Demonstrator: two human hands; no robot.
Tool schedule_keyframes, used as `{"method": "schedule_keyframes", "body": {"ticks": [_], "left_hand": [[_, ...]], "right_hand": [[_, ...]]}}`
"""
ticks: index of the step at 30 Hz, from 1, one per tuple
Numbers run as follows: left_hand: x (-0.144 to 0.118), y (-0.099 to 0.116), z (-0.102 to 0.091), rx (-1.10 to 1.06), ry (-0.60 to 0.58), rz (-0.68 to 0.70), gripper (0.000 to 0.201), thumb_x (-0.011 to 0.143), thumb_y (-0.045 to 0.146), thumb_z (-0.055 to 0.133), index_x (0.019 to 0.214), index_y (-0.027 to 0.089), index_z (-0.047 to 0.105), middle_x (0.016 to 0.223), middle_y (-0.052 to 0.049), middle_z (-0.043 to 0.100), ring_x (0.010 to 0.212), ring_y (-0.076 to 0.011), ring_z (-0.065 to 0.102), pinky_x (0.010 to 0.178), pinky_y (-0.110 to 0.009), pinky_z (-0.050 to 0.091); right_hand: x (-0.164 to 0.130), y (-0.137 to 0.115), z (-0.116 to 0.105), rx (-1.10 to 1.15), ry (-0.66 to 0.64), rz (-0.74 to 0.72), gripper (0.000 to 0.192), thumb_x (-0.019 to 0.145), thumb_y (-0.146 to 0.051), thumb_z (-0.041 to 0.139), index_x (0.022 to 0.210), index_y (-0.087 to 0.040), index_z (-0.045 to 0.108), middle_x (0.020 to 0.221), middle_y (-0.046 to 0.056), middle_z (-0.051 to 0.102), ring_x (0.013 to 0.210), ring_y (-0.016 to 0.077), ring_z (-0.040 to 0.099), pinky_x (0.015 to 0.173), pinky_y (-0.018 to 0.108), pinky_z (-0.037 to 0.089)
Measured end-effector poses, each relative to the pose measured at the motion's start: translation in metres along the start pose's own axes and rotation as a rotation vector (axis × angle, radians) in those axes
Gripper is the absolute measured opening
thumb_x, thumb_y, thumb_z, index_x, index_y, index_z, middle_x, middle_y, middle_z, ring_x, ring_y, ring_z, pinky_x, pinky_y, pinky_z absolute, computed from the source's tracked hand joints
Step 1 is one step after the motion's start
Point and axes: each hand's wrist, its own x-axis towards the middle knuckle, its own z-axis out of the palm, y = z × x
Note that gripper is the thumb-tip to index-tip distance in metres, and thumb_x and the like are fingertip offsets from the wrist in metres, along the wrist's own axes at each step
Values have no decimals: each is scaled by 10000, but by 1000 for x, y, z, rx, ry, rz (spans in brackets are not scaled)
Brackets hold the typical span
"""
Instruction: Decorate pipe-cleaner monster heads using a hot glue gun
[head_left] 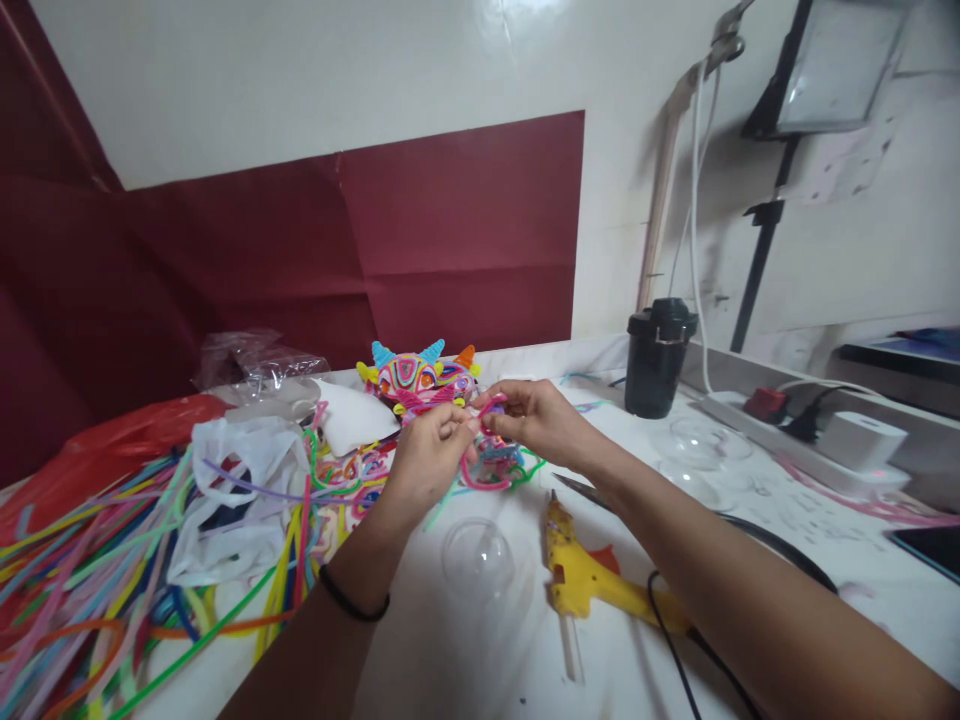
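Note:
My left hand [426,455] and my right hand [541,418] meet above the middle of the table, fingers closed in a pinch. Between them is a pink pipe cleaner [491,403], bent into a small curl by the right fingers. A pink curved length hangs below, among green and blue pieces whose attachment I cannot make out. Just behind my hands stands a colourful creature head [409,376] made of pipe cleaners, with blue horns and orange eyes. It is partly hidden by my hands. A clear plastic dome [478,560] lies nearer to me.
A yellow glue gun [581,570] with its cord lies under my right forearm, near scissors [581,490]. Many loose pipe cleaners [82,570] and a white plastic bag [232,540] cover the left. A black cup [658,365] and a power strip [817,455] stand at right.

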Motion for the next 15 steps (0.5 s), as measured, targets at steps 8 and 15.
{"method": "schedule_keyframes", "body": {"ticks": [8,15], "left_hand": [[1,-4,1,-60,-43,-55,251,775,291,531,552,183,490,444,57,483,420,-81,401,463,-213,284],[-1,-2,-4,-305,-108,-142,154,714,272,594,613,174,529,423,67,463,400,-72,377,443,-203,281]], "right_hand": [[-5,-12,-5,-349,-53,-214,156,771,-46,551,800,-134,678,759,39,649,635,115,520,654,239,360],[1,-1,-20,-444,23,-198,142,765,-29,542,729,-124,641,734,74,642,681,157,558,719,292,384]]}}
